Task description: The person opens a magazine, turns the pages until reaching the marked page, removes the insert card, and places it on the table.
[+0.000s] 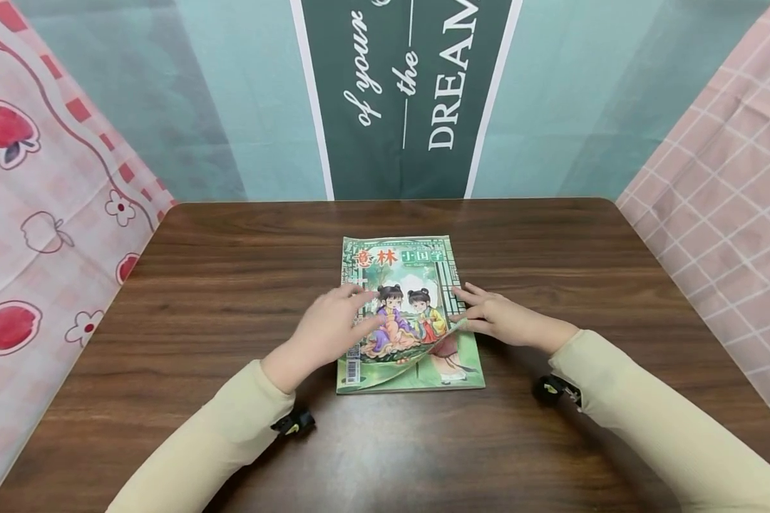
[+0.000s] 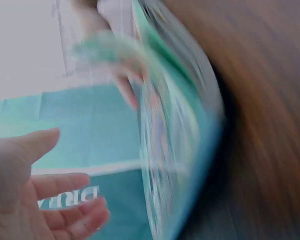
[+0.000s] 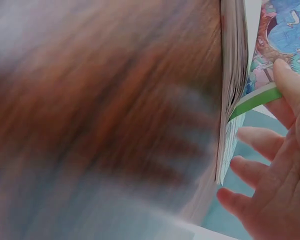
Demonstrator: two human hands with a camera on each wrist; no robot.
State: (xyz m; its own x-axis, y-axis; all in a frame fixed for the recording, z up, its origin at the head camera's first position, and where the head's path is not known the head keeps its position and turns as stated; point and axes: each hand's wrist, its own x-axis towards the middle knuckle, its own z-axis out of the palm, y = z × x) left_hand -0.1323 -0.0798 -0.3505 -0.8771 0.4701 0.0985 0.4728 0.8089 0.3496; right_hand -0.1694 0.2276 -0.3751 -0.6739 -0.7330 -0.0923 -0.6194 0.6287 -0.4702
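Observation:
A magazine with two drawn figures on its green cover lies on the table. Its lower right corner is lifted and curves up, showing a page beneath. My right hand pinches that lifted corner; in the right wrist view the thumb of the right hand lies on the raised page. Over the magazine's left part is my left hand, its fingers spread. The left wrist view has the left hand with fingers apart beside the blurred magazine, gripping nothing.
The brown wooden table reaches back to a teal cloth with lettering. Pink patterned cloths hang at the left and right. Dark devices sit at the left wrist and right wrist.

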